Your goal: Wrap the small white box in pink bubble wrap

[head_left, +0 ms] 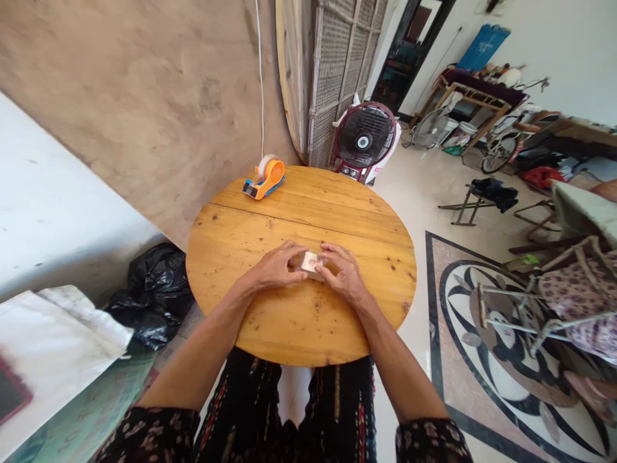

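A small pale box (pixel 312 262) with a reddish mark on its top is on or just above the round wooden table (pixel 308 321); I cannot tell which. My left hand (pixel 282 265) grips its left end between curved fingers and thumb. On the opposite end, the thumb and fingers of my right hand (pixel 341 270) close around it. Parts of the box's sides are hidden behind my fingers. Toward the table's far left edge stands an orange and blue tape dispenser (pixel 265 177) with a roll of tape on it, away from both hands.
Behind the table is a fan (pixel 364 138) beside a woven panel (pixel 337 71). A large wooden board (pixel 144 96) leans along the left. Black plastic bags (pixel 154 289) lie left of the table. On the right are a folding stool (pixel 470 202) and a chair with patterned cloth (pixel 578 289).
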A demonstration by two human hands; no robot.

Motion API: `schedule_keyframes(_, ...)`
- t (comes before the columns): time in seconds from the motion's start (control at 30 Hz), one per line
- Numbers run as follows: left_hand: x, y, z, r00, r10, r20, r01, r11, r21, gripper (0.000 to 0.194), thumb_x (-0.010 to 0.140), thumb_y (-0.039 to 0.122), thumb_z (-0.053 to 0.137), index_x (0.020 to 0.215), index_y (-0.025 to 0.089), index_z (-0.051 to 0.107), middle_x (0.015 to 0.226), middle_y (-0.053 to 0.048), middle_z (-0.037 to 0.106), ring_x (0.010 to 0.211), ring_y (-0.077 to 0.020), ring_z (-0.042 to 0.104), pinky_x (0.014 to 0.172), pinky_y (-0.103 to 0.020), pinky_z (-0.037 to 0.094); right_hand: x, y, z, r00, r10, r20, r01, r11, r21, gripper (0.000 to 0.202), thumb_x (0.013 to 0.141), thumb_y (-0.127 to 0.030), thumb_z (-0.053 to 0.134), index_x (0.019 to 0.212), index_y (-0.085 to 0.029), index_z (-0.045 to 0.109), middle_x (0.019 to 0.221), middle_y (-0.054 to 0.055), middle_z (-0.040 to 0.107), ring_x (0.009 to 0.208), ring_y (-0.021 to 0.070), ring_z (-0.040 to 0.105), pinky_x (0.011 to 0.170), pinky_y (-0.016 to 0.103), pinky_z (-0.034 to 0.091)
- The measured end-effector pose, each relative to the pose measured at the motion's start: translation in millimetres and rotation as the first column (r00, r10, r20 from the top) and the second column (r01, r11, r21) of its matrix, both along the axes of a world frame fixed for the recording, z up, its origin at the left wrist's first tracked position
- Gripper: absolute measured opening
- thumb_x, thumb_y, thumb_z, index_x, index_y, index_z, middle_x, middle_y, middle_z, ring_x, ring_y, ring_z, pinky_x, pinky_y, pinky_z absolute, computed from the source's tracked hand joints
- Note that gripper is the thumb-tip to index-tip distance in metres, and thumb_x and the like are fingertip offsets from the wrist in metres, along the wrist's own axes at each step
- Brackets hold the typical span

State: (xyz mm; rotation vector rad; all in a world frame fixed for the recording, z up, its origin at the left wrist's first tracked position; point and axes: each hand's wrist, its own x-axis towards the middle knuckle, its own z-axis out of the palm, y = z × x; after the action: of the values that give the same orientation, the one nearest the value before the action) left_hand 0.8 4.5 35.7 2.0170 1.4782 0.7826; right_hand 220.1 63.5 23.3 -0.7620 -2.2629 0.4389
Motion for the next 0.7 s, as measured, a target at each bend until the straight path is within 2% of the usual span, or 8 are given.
schedule_keyframes(0.2, 1.8, 2.0, -4.8, 1.000, -0.010, 0.022, 0.010, 1.000, 0.008, 0.057, 0.078, 0.042, 0.067, 0.129, 0.018, 0.055, 0.107, -0.007, 0.058, 0.085, -0.0181, 0.057, 0.078, -0.031, 0.047, -5.4, 0.7, 0.4, 0.999, -0.044, -0.004, 0.044, 0.997, 0.067, 0.018, 0.086, -0.035, 0.065, 0.098, -0.023, 0.070, 0.120, 0.010, 0.068, 0.109, 0.0242, 0.064, 0.094, 0.043, 0.045)
schedule_keyframes(0.4, 2.2, 1.9, -6.0, 1.000, -0.016, 0.019, 0.016, 1.000, 0.018, 0.050, 0.080, 0.037, 0.065, 0.127, 0.021, 0.058, 0.098, -0.005, 0.058, 0.079, -0.0160, 0.054, 0.075, -0.030, 0.045, -12.8, 0.4, -1.4, 0.997, -0.077, 0.013, 0.073, 0.979, 0.188, 0.013, 0.090, -0.027, 0.059, 0.086, -0.023, 0.070, 0.112, 0.008, 0.072, 0.103, 0.0230, 0.066, 0.086, 0.040, 0.044)
schedule_keyframes(0.6, 3.3, 1.5, -3.5, 1.000, -0.005, 0.026, 0.005, 1.000, 0.016, 0.052, 0.080, 0.037, 0.064, 0.129, 0.022, 0.058, 0.105, -0.007, 0.060, 0.088, -0.0189, 0.056, 0.078, -0.031, 0.045, -14.6, 0.2, -1.9, 0.998, -0.068, -0.017, 0.069, 0.988, 0.138, 0.012, 0.091, -0.024, 0.056, 0.087, -0.022, 0.067, 0.110, 0.008, 0.072, 0.104, 0.0225, 0.066, 0.087, 0.040, 0.044)
schedule_keyframes(0.7, 4.2, 1.2, -1.8, 1.000, 0.000, 0.024, 0.000, 1.000, 0.000, 0.052, 0.080, 0.038, 0.064, 0.129, 0.022, 0.058, 0.106, -0.007, 0.061, 0.087, -0.0189, 0.056, 0.078, -0.031, 0.045, -15.0, -0.2, -1.6, 0.997, -0.072, -0.010, 0.073, 0.992, 0.107, 0.012, 0.092, -0.024, 0.054, 0.089, -0.022, 0.066, 0.111, 0.008, 0.072, 0.105, 0.0227, 0.065, 0.088, 0.040, 0.043)
